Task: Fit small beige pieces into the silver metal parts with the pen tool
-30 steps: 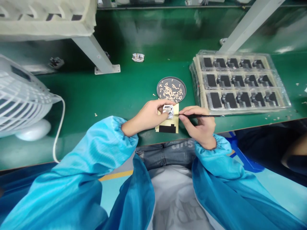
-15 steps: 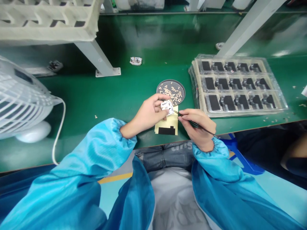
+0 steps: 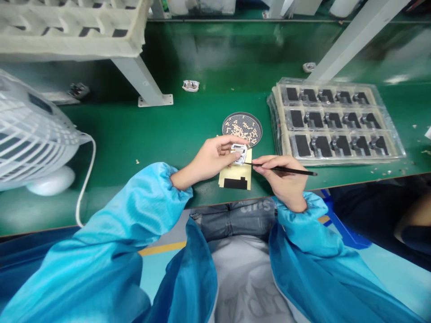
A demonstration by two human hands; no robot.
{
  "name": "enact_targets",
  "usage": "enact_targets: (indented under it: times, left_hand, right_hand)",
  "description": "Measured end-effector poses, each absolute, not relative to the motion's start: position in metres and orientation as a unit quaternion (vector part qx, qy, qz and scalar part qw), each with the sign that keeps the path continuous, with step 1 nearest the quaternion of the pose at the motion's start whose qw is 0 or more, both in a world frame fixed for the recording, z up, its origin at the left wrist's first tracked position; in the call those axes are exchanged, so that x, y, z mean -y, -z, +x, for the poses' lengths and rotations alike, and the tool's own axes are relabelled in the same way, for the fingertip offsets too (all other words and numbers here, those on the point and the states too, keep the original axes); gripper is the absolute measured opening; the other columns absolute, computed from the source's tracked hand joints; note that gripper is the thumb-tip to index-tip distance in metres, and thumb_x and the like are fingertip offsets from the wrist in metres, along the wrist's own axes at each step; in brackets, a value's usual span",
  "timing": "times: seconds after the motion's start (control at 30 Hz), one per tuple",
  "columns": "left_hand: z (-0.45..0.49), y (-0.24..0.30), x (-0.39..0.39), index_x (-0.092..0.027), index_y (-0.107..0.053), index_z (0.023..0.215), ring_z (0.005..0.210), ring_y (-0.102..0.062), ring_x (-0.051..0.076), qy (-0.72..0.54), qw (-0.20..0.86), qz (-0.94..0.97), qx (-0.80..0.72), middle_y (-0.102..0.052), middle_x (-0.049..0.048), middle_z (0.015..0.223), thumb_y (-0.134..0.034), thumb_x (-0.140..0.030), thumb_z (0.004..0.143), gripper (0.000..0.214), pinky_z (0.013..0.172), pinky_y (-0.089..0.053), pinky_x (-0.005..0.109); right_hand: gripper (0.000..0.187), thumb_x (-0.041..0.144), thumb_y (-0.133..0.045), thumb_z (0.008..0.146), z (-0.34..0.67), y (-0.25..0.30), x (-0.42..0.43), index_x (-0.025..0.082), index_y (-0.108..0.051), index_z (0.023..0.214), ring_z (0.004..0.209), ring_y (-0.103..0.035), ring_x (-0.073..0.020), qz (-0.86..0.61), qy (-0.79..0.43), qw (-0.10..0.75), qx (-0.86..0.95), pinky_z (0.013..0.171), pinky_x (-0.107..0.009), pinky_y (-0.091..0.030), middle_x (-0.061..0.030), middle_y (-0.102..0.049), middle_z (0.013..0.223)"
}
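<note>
My left hand [image 3: 215,157] is closed around a small white plastic housing [image 3: 239,152], with thumb and fingers at its edges. Dark tweezers [image 3: 286,169] are pinched in my right hand [image 3: 284,179], their tips against or just beside the housing's lower right edge. Under the housing lies a pad of yellow paper [image 3: 232,174] bearing a black cut-out strip [image 3: 235,183]. Behind my left fingers, a round grey perforated dish [image 3: 226,122] holds several small beige pieces [image 3: 243,125].
Stacked clear trays [image 3: 343,154] with black pieces stand at the right. A white fan [image 3: 37,134] and its cable [image 3: 88,179] occupy the left, below a pulp tray [image 3: 84,47]. Another white housing [image 3: 191,85] lies farther back, near a metal post [image 3: 141,83].
The housing has tilted in my left hand, showing its inside more. In my right hand the tweezers have turned to lie nearly level. The view has shifted slightly.
</note>
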State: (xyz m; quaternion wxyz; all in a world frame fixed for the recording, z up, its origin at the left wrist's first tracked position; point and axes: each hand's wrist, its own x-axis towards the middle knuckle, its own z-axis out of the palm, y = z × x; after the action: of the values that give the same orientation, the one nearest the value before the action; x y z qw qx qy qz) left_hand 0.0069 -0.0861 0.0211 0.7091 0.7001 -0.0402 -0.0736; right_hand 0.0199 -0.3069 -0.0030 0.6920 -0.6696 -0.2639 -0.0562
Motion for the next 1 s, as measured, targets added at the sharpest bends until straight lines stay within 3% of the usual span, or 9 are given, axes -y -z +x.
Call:
enact_targets:
  times: [0.2, 0.43, 0.77, 1.0]
  left_hand:
    - [0.009, -0.019, 0.084, -0.015, -0.071, 0.122, 0.095, -0.075, 0.019, 0.087, 0.715, 0.691, 0.058, -0.076, 0.012, 0.121, -0.073, -0.018, 0.087, 0.036, 0.074, -0.06, 0.026]
    - [0.007, -0.019, 0.083, -0.017, -0.064, 0.114, 0.079, -0.074, 0.016, 0.138, 0.74, 0.658, 0.022, -0.076, 0.0066, 0.094, -0.081, -0.019, 0.082, 0.036, 0.062, -0.055, 0.022]
    - [0.004, -0.028, 0.087, -0.015, -0.065, 0.111, 0.07, -0.069, 0.013, 0.17, 0.755, 0.633, 0.014, -0.076, 0.0066, 0.09, -0.083, -0.022, 0.08, 0.036, 0.058, -0.052, 0.022]
    - [0.003, -0.03, 0.086, -0.014, -0.068, 0.112, 0.074, -0.071, 0.015, 0.204, 0.765, 0.611, 0.029, -0.077, 0.0071, 0.093, -0.084, -0.023, 0.079, 0.037, 0.06, -0.051, 0.023]
  right_hand:
    - [0.019, 0.021, -0.083, 0.088, 0.02, 0.001, 0.308, 0.022, -0.066, 0.096, 0.083, -0.081, -0.0212, -0.64, 0.025, 0.709, 0.295, 0.073, -0.036, -0.071, -0.0031, -0.082, 0.092]
    - [0.018, 0.017, -0.081, 0.089, 0.031, -0.003, 0.293, 0.028, -0.071, 0.1, 0.097, -0.079, -0.0245, -0.684, 0.179, 0.622, 0.337, 0.087, -0.046, -0.068, -0.0032, -0.081, 0.103]
    - [0.018, 0.015, -0.08, 0.089, 0.032, -0.002, 0.29, 0.028, -0.073, 0.1, 0.095, -0.078, -0.0242, -0.696, 0.171, 0.602, 0.351, 0.086, -0.045, -0.065, -0.0033, -0.081, 0.103]
    - [0.018, 0.012, -0.082, 0.087, 0.031, 0.0, 0.289, 0.026, -0.075, 0.096, 0.094, -0.078, -0.0234, -0.668, 0.146, 0.654, 0.323, 0.085, -0.043, -0.066, -0.0035, -0.081, 0.1]
